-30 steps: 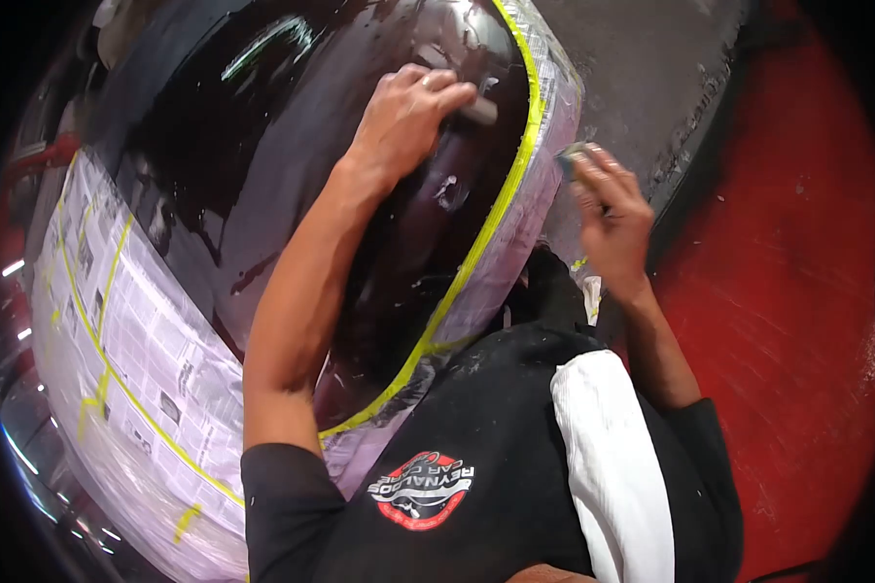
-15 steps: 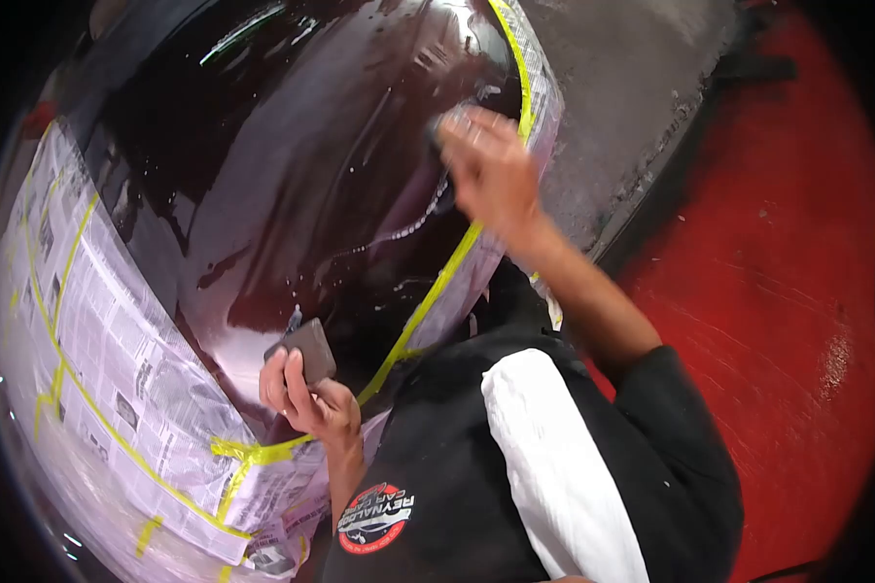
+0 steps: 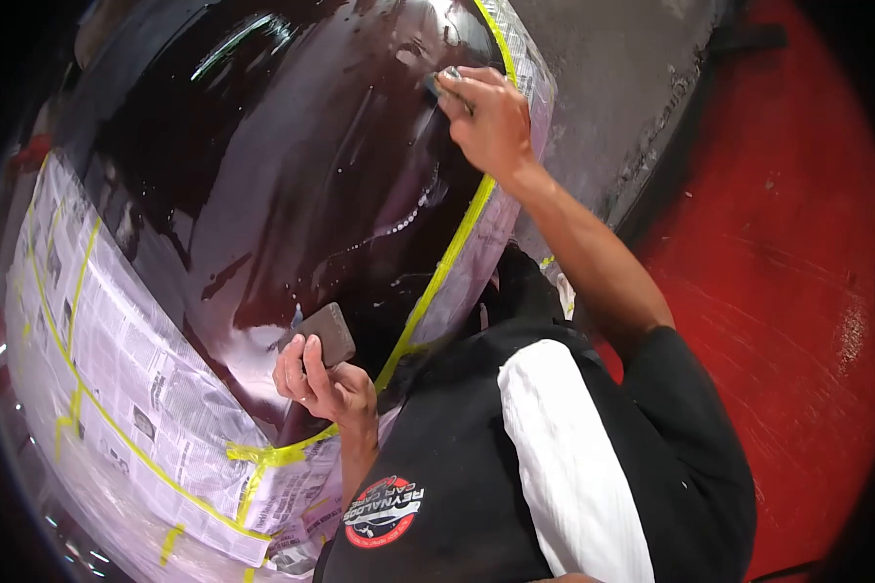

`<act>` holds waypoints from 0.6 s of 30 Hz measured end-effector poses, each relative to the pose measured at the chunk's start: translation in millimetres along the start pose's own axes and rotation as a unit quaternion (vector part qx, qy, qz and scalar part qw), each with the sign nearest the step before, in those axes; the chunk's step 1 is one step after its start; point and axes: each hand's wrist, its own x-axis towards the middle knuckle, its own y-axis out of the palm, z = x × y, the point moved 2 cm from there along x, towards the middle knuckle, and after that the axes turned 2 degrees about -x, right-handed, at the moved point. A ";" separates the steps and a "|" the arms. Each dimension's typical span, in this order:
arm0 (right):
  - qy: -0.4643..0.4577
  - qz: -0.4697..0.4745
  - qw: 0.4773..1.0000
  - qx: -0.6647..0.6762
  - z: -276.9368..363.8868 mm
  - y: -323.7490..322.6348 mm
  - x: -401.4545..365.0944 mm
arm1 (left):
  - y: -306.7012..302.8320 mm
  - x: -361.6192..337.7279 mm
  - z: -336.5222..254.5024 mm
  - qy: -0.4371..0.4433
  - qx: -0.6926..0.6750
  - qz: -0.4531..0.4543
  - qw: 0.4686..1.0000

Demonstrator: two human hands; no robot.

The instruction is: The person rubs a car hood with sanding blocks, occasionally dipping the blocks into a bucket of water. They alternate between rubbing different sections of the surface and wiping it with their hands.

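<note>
A dark maroon car panel (image 3: 262,214), glossy and wet with streaks and droplets, curves across the view. My left hand (image 3: 326,384) is closed on a grey rectangular block (image 3: 324,335), fingers along its lower edge, just above the panel's near end. Farther up, near the taped right edge, my right hand (image 3: 493,117) is closed on a small dark, blue-edged pad (image 3: 436,85) at the panel surface. Its fingers cover most of that pad, so I cannot make out its exact kind.
Newspaper masking (image 3: 146,379) and yellow tape (image 3: 447,262) border the panel, with clear plastic at lower left. A white rolled cloth (image 3: 578,466) lies over my black shirt (image 3: 437,418). Grey ground (image 3: 612,87) and red floor (image 3: 778,291) lie to the right.
My right hand has moved up along the panel's right edge with the small pad. My left hand still holds the grey block; the whole view has shifted slightly.
</note>
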 end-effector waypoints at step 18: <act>-0.005 0.018 0.998 -0.056 12.5 -2.4 3.6 | 0.4 0.1 3.9 -0.008 -0.019 -0.022 1.000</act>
